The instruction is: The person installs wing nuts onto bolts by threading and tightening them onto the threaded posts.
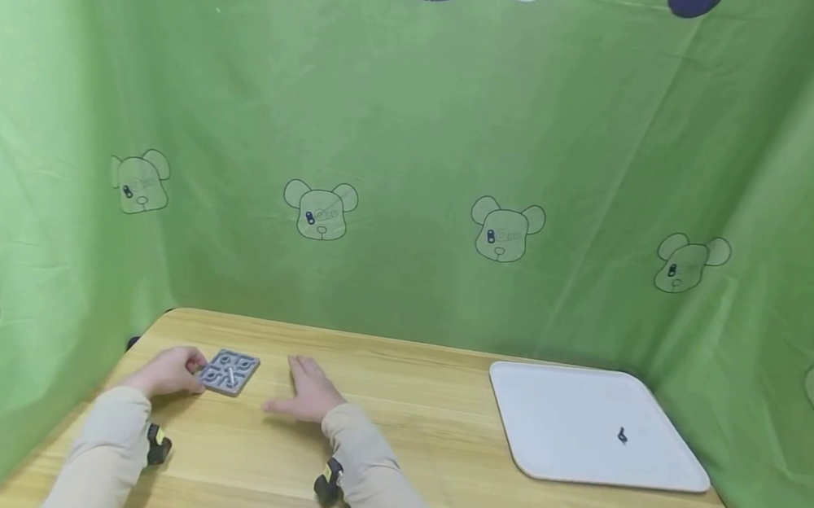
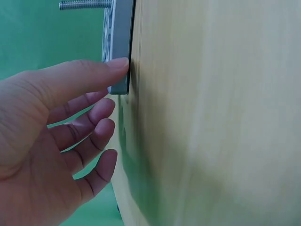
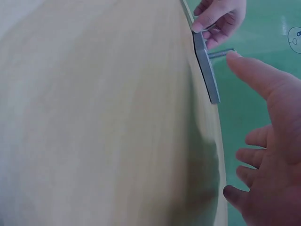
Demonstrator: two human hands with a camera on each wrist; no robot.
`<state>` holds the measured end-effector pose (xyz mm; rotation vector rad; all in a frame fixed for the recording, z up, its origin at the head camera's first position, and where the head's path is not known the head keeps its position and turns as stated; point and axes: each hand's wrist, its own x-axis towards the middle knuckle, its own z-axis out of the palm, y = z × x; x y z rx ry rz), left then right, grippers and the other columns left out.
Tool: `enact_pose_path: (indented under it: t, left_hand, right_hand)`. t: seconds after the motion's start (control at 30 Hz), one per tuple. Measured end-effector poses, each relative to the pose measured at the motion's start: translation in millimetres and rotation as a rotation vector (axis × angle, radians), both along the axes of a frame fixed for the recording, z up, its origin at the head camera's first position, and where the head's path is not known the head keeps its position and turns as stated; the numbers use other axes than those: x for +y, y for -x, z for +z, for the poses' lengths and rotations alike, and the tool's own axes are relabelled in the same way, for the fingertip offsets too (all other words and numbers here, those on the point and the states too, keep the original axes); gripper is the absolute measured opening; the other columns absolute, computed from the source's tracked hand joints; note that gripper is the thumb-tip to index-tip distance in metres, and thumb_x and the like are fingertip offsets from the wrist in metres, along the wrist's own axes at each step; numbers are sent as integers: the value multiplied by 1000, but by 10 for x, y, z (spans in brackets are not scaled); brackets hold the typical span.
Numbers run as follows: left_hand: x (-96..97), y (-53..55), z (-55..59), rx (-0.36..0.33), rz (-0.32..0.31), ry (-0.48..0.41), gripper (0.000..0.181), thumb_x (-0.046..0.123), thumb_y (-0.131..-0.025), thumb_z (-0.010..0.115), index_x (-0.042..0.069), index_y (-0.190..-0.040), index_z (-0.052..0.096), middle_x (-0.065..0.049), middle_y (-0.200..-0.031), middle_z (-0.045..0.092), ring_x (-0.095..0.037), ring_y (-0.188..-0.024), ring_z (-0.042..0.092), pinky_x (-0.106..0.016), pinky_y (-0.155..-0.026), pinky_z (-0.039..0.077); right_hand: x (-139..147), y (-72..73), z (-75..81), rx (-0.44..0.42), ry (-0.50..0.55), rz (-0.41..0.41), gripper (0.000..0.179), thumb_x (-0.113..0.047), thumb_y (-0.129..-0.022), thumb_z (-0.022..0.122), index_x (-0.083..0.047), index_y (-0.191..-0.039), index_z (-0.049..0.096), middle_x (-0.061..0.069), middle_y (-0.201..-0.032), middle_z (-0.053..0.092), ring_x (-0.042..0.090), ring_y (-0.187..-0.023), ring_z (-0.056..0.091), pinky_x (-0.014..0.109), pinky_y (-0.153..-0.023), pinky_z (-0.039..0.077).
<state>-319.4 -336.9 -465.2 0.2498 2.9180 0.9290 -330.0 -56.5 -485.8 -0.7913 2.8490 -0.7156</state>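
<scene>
A grey square plate [image 1: 233, 390] with round, raised outlines on its face lies flat on the left part of the table. From it stands a threaded metal bolt [image 2: 84, 4], which the right wrist view also shows sticking out of the plate [image 3: 207, 70]. My left hand [image 1: 171, 371] pinches the plate's near left corner, thumb on its side edge, the other fingers loosely bent. To the right of the plate, apart from it, my right hand [image 1: 310, 394] hovers with fingers spread and thumb out, holding nothing.
A white tray [image 1: 552, 431] lies at the right of the wooden table [image 1: 433, 436], with a small dark piece [image 1: 622, 435] on it. Green cloth [image 1: 419, 124] printed with bear heads hangs behind and at both sides.
</scene>
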Motion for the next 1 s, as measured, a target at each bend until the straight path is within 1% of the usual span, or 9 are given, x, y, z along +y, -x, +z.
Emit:
enact_pose_path:
  t: [0.1, 0.23, 0.33, 0.43, 0.6, 0.83, 1.0]
  left_hand:
    - [84, 16, -1, -23, 1, -1, 43, 7, -68, 78, -9, -104, 61, -14, -91, 64, -22, -84, 59, -41, -80, 53]
    - [201, 21, 8, -48, -8, 18, 44, 8, -68, 79, -8, -105, 61, -15, -94, 65, -24, -86, 60, -50, -86, 53]
    - [294, 16, 25, -55, -10, 32, 44, 10, -68, 80, -6, -104, 62, -14, -95, 66, -24, -87, 60, -50, -88, 53]
    - [376, 14, 41, -53, -25, 43, 42, 9, -67, 81, -5, -103, 62, -14, -94, 66, -24, -87, 60, -50, -88, 53]
    - [489, 37, 34, -50, -47, 39, 40, 9, -66, 81, -3, -100, 63, -12, -92, 66, -22, -85, 60, -48, -88, 53]
    - [628, 64, 6, -49, -74, 38, 39, 10, -66, 82, 0, -98, 63, -9, -92, 65, -20, -85, 59, -47, -86, 54]
    - [722, 64, -10, -50, -86, 30, 40, 11, -65, 83, 1, -98, 63, -9, -93, 66, -20, -86, 60, -48, -88, 53]
  right_hand:
    - [-23, 26, -50, -28, -3, -13, 105, -62, -76, 70, -6, -153, 27, 13, -160, 28, 28, -149, 25, 40, -124, 25]
    - [-50, 69, -117, -35, -11, -25, 107, -61, -73, 74, -6, -152, 28, 12, -159, 30, 27, -149, 26, 39, -123, 26]
    - [-56, 81, -121, -37, -16, -31, 108, -60, -71, 75, -5, -152, 28, 12, -159, 30, 27, -149, 27, 38, -123, 26]
    - [-55, 83, -103, -41, -13, -33, 109, -58, -71, 77, -4, -152, 28, 13, -159, 31, 27, -149, 27, 38, -124, 26]
    - [-36, 82, -65, -36, -20, -32, 108, -56, -72, 78, -4, -152, 28, 14, -158, 33, 28, -148, 29, 37, -123, 26]
    - [5, 91, -44, -8, 3, -19, 104, -51, -71, 80, -1, -149, 33, 15, -152, 40, 27, -142, 38, 36, -120, 33]
    - [38, 121, -87, 9, 11, -17, 103, -50, -70, 81, -1, -148, 35, 14, -147, 46, 25, -135, 46, 34, -116, 38]
